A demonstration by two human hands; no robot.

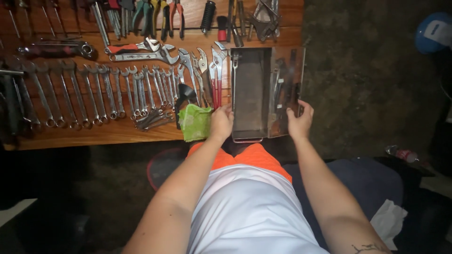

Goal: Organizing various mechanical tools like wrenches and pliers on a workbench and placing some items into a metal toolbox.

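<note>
A workshop: rows of wrenches (pixel 94 91) (pliers (pixel 165 16) too) cover a wooden bench (pixel 117 134).

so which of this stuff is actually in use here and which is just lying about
In hand:
- metal toolbox, gripped by left hand and right hand

Lying about:
- row of spanners
- green cloth
- red-handled pliers
- adjustable wrench

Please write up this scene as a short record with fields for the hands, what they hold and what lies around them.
left hand: grips the left edge of the open grey metal toolbox
right hand: grips the right edge of the toolbox, at its raised lid
toolbox: rests on the near edge of the brown wooden table, tray looks bare
beside left hand: crumpled green cloth
on table: row of silver combination spanners, red-handled pliers
</note>
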